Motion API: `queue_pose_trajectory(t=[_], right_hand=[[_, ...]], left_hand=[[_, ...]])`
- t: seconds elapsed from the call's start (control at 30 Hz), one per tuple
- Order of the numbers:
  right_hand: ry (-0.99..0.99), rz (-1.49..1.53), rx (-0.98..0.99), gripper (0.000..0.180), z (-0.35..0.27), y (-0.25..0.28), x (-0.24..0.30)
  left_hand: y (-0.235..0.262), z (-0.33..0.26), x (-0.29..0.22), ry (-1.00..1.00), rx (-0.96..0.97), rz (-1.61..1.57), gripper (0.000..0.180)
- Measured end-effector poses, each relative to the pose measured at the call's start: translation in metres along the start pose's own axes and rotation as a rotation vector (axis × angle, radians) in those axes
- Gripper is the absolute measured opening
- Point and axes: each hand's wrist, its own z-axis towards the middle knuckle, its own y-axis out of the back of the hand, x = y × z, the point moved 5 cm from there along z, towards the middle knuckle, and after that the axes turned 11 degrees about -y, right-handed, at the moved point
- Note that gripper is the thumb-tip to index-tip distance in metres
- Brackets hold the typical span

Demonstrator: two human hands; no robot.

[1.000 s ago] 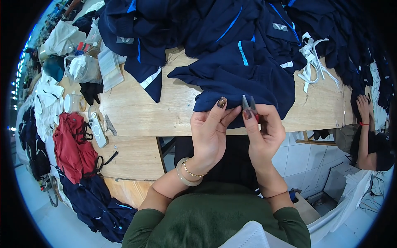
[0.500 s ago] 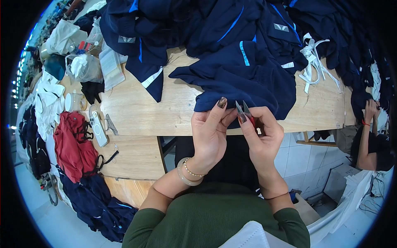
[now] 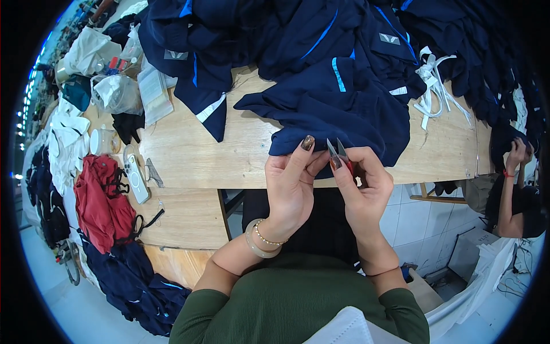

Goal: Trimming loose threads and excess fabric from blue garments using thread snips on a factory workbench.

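Note:
A navy garment (image 3: 356, 112) with a light blue stripe and a white strip lies bunched on the wooden table in front of me. My left hand (image 3: 292, 186) is closed at its near edge, pinching the fabric between thumb and fingers. Close beside it, my right hand (image 3: 366, 192) grips a pair of thread snips (image 3: 342, 149) with red on the handle. The two pointed blades stand apart and point away from me, over the garment's near edge. I cannot make out any thread between them.
More navy garments (image 3: 229, 34) pile up along the far side. White cords (image 3: 435, 86) lie at the right. On the left are a phone (image 3: 136, 179), a red cloth bag (image 3: 106, 200), a clear cup (image 3: 103, 140) and plastic bags (image 3: 117, 94). Another person's hands (image 3: 518, 153) work at far right.
My hands, the snips and the garment look almost unmoved. At the far right, the other person's hands have shifted slightly and lifted apart from their earlier pose.

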Motion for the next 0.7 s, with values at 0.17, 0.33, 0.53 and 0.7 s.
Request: queue_pose_trajectory(t=[0.17, 0.33, 0.53, 0.7], right_hand=[[0.034, -0.011, -0.009, 0.006, 0.0000, -0.0001, 0.0024], [0.080, -0.016, -0.023, 0.006, -0.0007, -0.0014, 0.0060], [0.046, -0.017, -0.033, 0.005, -0.0018, 0.0008, 0.0058], [0.104, 0.047, -0.090, 0.005, -0.0029, 0.0013, 0.0039]], left_hand=[[0.0001, -0.0002, -0.0001, -0.005, 0.000, 0.020, 0.013], [-0.0009, -0.0002, 0.0006, 0.003, 0.007, 0.018, 0.013], [-0.0038, -0.0012, -0.0013, -0.001, 0.029, -0.007, 0.013], [-0.0024, 0.0002, -0.0012, -0.008, 0.039, -0.013, 0.014]])
